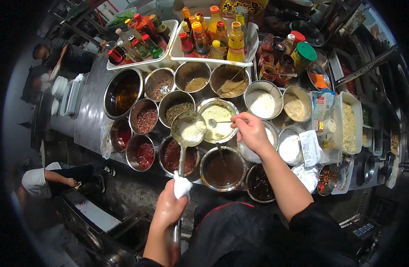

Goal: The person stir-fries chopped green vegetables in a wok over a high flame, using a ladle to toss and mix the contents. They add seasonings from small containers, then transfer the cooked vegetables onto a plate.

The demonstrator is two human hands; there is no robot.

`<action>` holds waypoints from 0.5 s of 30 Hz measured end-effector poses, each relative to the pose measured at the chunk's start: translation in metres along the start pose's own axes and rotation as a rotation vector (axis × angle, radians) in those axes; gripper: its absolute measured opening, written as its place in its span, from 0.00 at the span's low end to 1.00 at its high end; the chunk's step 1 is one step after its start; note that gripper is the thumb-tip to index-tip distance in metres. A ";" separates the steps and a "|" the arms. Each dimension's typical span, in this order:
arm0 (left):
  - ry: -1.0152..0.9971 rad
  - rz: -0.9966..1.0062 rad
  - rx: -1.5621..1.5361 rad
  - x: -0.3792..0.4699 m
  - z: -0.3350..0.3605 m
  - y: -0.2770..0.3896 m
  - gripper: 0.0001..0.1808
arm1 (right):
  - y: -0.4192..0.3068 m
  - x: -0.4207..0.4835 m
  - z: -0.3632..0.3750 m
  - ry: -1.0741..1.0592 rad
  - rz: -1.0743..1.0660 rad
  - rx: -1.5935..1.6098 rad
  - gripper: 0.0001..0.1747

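My left hand (169, 203) is closed around the handle of a large metal ladle, with a white cloth (182, 185) at the grip. Pale powder lies in the ladle bowl (188, 129), which hangs over the pots. Between the fingers of my right hand (250, 130) is a small metal spoon (221, 122). Its bowl is above a round metal pot (229, 106) of pale yellow powder, just right of the ladle. Below that pot stands one with dark brown sauce (224, 170). My right forearm partly hides a pot of white powder.
Several metal pots of seasonings surround the ladle, among them one of dark oil (123, 96). White bins (211, 62) of sauce bottles stand behind. A paper slip (310, 148) bears writing at the right. Two people are at the left, one in a white shirt (34, 183).
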State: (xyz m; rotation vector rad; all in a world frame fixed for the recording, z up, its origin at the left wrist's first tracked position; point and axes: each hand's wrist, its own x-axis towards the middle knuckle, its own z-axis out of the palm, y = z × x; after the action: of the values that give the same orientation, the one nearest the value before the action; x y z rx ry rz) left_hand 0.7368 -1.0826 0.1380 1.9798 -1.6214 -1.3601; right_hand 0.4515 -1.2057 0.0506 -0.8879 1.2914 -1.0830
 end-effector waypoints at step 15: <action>-0.239 -0.154 -0.542 0.023 0.017 0.000 0.25 | -0.010 0.073 -0.054 0.326 -0.484 -0.605 0.13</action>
State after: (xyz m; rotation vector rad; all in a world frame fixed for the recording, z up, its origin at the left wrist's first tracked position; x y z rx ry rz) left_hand 0.7228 -1.0962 0.1171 1.6852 -1.0317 -1.9081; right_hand 0.3937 -1.2743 0.0333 -1.5848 1.7763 -1.2634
